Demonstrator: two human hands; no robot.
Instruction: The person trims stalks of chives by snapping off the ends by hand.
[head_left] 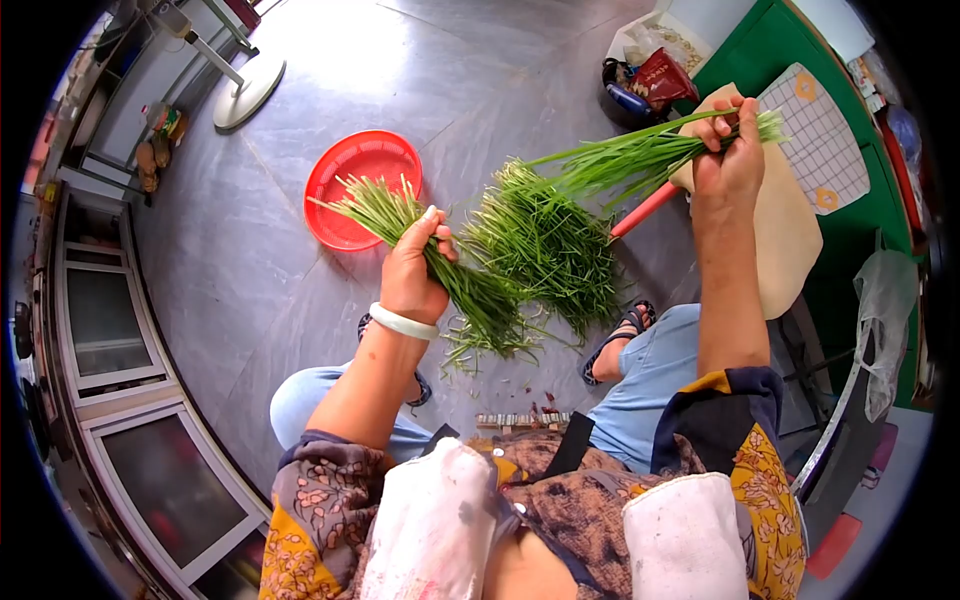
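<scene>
A thick bunch of green stalks (pixel 470 290) is in my left hand (pixel 418 265), its pale cut ends pointing up left over the edge of a red plastic basket (pixel 362 150). My right hand (pixel 728 150), raised at the right, is closed around a smaller bunch of long green leaves (pixel 625 160) that stretches out to the left. Between the hands, a large pile of green stalks (pixel 560 250) lies on the grey floor, with loose bits scattered near its lower edge. A white bangle (pixel 402 322) circles my left wrist.
A red handle (pixel 645 210) slants beside the pile. A green cabinet (pixel 745 50) and a beige cover (pixel 785 230) stand at the right. A dark container (pixel 630 100) holds packets. A white round stand base (pixel 250 90) is at the upper left, above glass-fronted cabinets (pixel 105 320).
</scene>
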